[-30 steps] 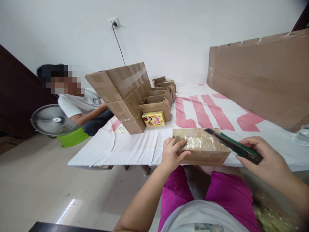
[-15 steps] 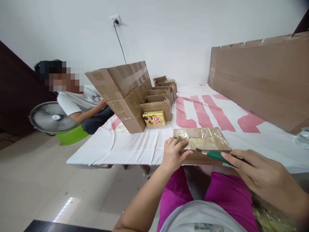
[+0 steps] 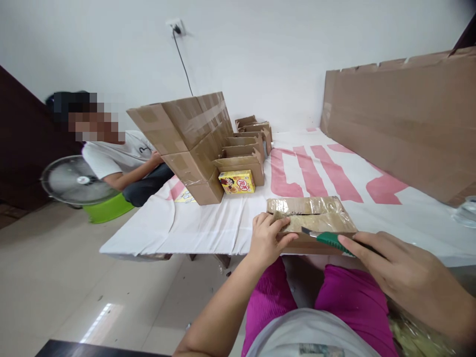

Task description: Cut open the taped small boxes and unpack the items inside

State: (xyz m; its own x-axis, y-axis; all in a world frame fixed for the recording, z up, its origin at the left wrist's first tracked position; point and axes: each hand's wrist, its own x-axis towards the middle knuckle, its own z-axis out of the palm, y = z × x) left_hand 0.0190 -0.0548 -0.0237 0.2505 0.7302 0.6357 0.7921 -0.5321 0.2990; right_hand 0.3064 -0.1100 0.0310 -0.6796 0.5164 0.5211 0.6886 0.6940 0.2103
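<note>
A taped cardboard box (image 3: 323,223) lies at the table's front edge, with a dark slit showing along its top. My left hand (image 3: 268,235) grips the box's left end, fingers on top and thumb along the near side. In my right hand (image 3: 394,263) is a green utility knife (image 3: 332,240), its blade out and pointing left, close to the box's near upper edge. Whether the blade touches the cardboard I cannot tell.
Stacked cardboard boxes (image 3: 193,144) stand left of centre, beside open cartons (image 3: 241,161) and a yellow box (image 3: 238,182). A large cardboard sheet (image 3: 397,119) rises at the right. A person (image 3: 126,158) sits at the left near a fan (image 3: 80,179).
A dark gap now shows between the box's top flaps. The knife and my right hand have shifted very slightly left. The view has moved a little.
</note>
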